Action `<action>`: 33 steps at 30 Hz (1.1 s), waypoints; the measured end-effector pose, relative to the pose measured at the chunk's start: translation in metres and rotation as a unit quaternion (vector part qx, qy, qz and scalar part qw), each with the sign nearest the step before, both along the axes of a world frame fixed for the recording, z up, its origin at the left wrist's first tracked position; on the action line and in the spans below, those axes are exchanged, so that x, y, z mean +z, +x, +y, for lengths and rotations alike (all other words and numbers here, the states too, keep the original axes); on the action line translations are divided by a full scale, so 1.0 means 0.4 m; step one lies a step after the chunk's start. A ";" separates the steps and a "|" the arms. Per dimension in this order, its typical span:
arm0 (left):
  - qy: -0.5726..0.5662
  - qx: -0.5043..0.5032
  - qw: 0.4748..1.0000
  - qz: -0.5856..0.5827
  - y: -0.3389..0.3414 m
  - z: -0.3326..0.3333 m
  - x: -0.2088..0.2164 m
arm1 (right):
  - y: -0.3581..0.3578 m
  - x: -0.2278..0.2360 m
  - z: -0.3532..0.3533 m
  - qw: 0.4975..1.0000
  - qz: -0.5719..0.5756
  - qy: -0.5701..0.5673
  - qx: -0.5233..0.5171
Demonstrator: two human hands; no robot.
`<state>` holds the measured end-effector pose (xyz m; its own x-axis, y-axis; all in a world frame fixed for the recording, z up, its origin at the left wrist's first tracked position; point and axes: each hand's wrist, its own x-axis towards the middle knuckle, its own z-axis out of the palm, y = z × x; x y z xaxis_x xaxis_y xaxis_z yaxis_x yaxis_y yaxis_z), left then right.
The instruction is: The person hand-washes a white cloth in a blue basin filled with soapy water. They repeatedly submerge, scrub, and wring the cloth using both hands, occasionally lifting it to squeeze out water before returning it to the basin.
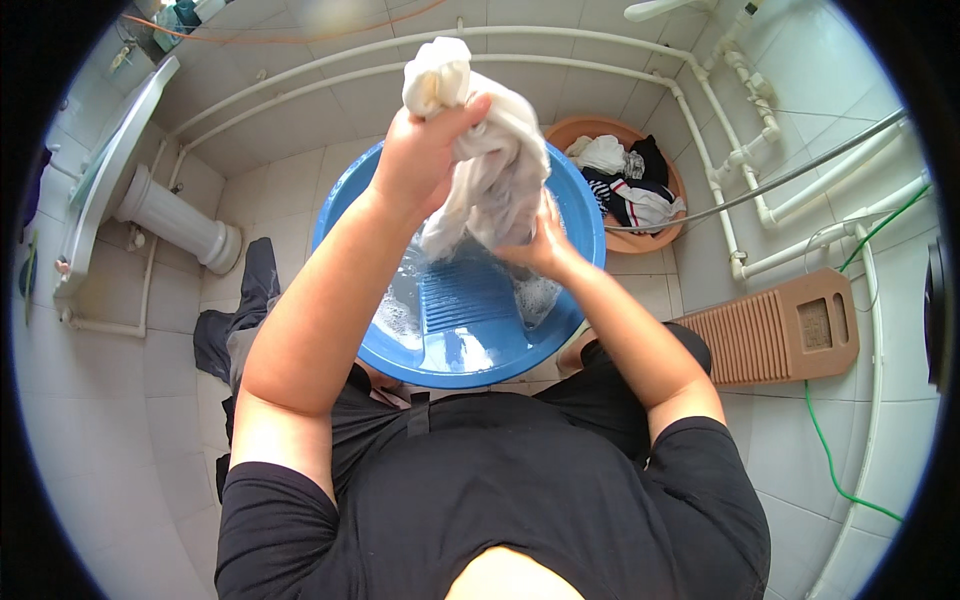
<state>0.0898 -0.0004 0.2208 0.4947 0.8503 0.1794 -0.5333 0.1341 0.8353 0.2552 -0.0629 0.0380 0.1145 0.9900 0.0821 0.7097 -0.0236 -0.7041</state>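
A wet white garment (500, 165) hangs bunched above the blue basin (460, 376), its lower folds near the sudsy water. My left hand (425, 150) is raised and closed round its upper part, with a bundled end sticking up above the thumb. Lower down, my right hand (541, 240) is closed on the garment's lower right side; some of its fingers are hidden behind the cloth. Inside the basin, a ribbed blue washboard surface (463, 297) slopes into the water, and foam (397, 312) floats beside it.
An orange-brown basin (640, 243) of black and white clothes stands behind on the right. A brown washboard (745, 335) lies at my right near a green hose (830, 460). Dark clothing (235, 320) is on the left, by a white sink pedestal (180, 222). White pipes (560, 33) run along the walls.
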 end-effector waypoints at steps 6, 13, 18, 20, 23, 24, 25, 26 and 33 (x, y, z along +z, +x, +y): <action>-0.017 -0.049 0.991 -0.121 0.037 -0.012 0.073 | -0.097 -0.016 0.064 0.906 0.390 0.156 -0.044; -0.114 0.092 0.984 0.098 -0.158 0.038 -0.116 | 0.067 0.008 0.072 0.830 0.548 0.070 -0.078; -0.166 0.112 0.941 0.274 -0.194 0.032 -0.372 | 0.123 -0.059 0.091 0.939 0.315 -0.086 -0.110; -0.102 0.101 0.919 0.368 -0.205 0.034 -0.456 | 0.083 -0.019 0.085 0.967 0.078 -0.173 -0.171; 0.054 0.215 0.837 0.500 -0.207 0.046 -0.563 | 0.054 0.009 0.088 0.950 -0.207 -0.234 -0.028; 0.045 0.205 0.801 0.561 -0.204 0.053 -0.582 | 0.044 0.006 0.092 0.942 -0.262 -0.203 0.047; 0.037 0.191 0.760 0.620 -0.186 0.056 -0.570 | 0.035 0.000 0.095 0.926 -0.314 -0.171 0.119; 0.029 0.176 0.716 0.675 -0.169 0.058 -0.568 | 0.025 -0.008 0.103 0.902 -0.362 -0.136 0.192; 0.168 0.038 0.581 0.795 -0.108 0.076 -0.628 | -0.019 -0.155 0.191 0.945 -0.242 -0.202 0.090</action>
